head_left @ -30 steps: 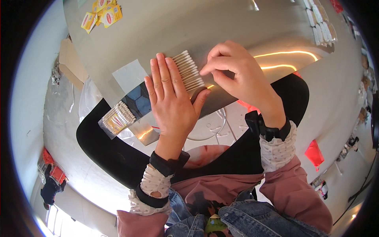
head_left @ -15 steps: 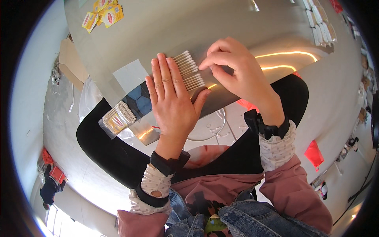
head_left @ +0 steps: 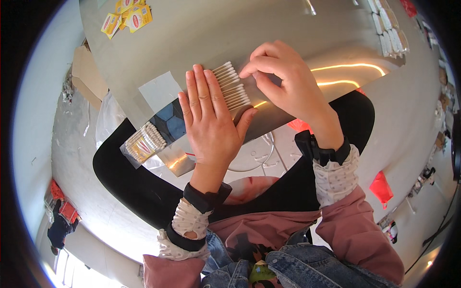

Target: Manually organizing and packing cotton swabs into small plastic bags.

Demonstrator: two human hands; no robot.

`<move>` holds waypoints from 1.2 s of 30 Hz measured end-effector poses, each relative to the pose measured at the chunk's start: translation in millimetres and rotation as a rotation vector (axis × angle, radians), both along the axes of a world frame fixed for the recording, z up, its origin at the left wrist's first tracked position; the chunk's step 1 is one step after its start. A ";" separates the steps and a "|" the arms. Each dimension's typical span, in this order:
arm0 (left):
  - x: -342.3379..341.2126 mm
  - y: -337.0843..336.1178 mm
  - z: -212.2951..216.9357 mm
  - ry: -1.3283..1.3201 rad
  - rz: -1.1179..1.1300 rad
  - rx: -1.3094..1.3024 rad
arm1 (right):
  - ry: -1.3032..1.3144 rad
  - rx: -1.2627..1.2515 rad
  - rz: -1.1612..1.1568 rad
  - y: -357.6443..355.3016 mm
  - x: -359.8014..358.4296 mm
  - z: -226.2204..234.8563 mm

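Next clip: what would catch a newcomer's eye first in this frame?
Two bare hands meet over a row of cotton swabs at the middle of a shiny grey table: the left hand lies flat beside the row, and the right hand curls over its far side. A clear bag of more swabs lies at the table's near left edge, and yellow packets sit at the far left.

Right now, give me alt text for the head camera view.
Two hands square up a row of cotton swabs on a grey table: the left hand lies flat beside them, the right hand touches their far side. A bagged bundle of swabs lies at the table's near-left corner.
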State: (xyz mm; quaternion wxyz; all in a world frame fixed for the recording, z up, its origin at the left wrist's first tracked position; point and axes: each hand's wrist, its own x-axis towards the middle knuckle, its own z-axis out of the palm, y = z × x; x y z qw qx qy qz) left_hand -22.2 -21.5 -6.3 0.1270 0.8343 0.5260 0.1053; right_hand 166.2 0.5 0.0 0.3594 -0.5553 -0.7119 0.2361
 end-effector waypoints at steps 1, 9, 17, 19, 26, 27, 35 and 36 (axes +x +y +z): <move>0.1 0.0 0.0 0.000 0.000 0.000 | 0.000 0.000 0.000 0.9 -0.4 -0.3; -0.7 -0.1 0.2 -0.004 -0.003 0.001 | -0.033 0.054 0.055 3.6 -0.1 -2.1; 0.2 0.1 -0.3 0.026 -0.003 0.015 | -0.008 0.050 0.000 8.3 -3.8 -4.3; -0.1 0.1 -0.1 0.026 -0.003 0.017 | -0.013 0.048 0.005 8.9 -4.0 -4.2; -0.1 0.1 0.0 -0.005 0.000 0.012 | -0.022 0.055 0.021 9.0 -3.2 -5.5; 0.1 -0.1 -0.2 -0.023 0.002 0.006 | -0.023 0.047 -0.004 9.1 -3.9 -5.8; -0.4 -0.1 -0.1 -0.029 0.003 0.008 | -0.031 0.055 0.013 9.8 -4.6 -4.7; -0.2 -0.2 -0.2 -0.030 0.005 0.008 | -0.026 0.063 0.031 9.9 -4.0 -4.9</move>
